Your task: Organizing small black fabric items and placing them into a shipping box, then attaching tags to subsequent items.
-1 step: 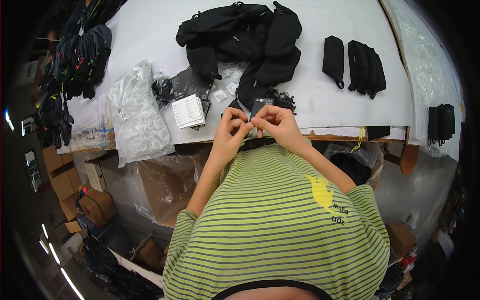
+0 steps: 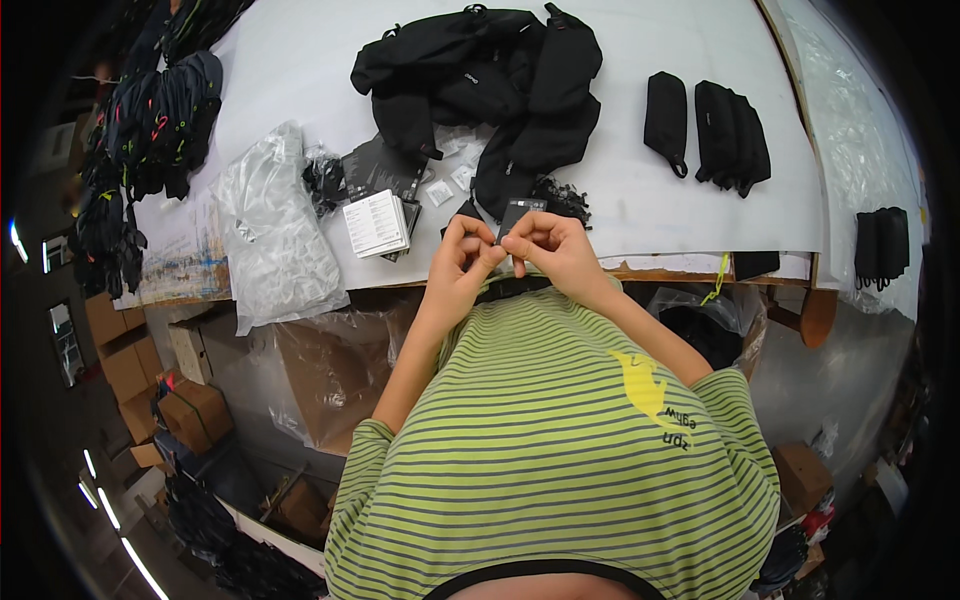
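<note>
- While both hands meet at the near edge of the bench (image 2: 620, 215), the left hand (image 2: 463, 252) pinches its fingertips together on the lower left corner of a small dark card (image 2: 519, 216).
- The right hand (image 2: 552, 246) has thumb and forefinger closed on the same small dark card, at its lower right side; the two hands touch each other just below it.
- That card stands upright between the fingertips, above the bench edge and in front of the person's striped green shirt (image 2: 560, 430).
- Just beyond the hands lies a heap of black bags (image 2: 480, 80), with a bunch of black cords (image 2: 560, 196) beside the right hand's knuckles.
- Close to the left of the left hand sits a stack of white printed cards (image 2: 375, 222), and small clear packets (image 2: 440, 190) lie between that stack and the heap.
- Farther left of the left hand, a crumpled pile of clear plastic bags (image 2: 275, 235) hangs over the bench edge.
- Well to the right of the right hand, and beyond it, lie a slim black pouch (image 2: 666, 110) and a stack of black pouches (image 2: 733, 136), apart from one another.
- Below the bench, left of the left forearm, cardboard boxes (image 2: 190, 410) stand on the floor.
</note>
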### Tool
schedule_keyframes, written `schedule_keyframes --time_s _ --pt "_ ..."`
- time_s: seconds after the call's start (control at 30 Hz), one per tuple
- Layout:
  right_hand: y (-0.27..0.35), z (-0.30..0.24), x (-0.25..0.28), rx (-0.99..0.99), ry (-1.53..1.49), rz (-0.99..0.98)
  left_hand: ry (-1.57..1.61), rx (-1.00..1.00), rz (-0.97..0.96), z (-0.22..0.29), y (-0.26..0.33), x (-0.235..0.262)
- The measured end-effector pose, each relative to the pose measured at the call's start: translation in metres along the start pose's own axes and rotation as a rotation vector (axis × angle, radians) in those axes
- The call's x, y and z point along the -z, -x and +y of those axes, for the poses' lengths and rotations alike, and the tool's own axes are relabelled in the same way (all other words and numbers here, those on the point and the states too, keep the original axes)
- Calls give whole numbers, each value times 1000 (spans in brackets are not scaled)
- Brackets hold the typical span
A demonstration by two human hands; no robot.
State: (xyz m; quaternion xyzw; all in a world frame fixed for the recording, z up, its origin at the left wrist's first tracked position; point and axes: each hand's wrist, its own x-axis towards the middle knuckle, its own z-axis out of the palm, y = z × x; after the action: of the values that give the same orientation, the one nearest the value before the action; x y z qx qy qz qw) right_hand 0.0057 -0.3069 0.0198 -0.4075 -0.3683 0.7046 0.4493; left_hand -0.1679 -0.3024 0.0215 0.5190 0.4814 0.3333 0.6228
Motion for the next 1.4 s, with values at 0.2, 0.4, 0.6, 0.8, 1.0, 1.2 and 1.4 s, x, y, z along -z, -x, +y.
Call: schedule_keyframes --time_s 0.2,0.4,0.6,0.8,1.0,1.2,1.4 --pt "-5 -33 -7 4 -15 -90 -8 -37 -174 -4 -19 13" --pt "-15 -48 3 128 -143 -103 -217 -53 -224 4 -18 22" --pt "-5 -60 17 157 -205 -97 -513 -24 -323 11 -10 51" --pt "0 -65 24 168 -193 -122 -556 11 -292 8 -13 63" --pt "2 -64 34 181 -222 -95 -578 -80 -142 -7 -11 68" --pt "-3 -63 42 351 -200 -146 -543 -235 -78 -1 -6 53" --pt "-10 -57 28 228 130 -145 -365 -267 -121 20 6 37"
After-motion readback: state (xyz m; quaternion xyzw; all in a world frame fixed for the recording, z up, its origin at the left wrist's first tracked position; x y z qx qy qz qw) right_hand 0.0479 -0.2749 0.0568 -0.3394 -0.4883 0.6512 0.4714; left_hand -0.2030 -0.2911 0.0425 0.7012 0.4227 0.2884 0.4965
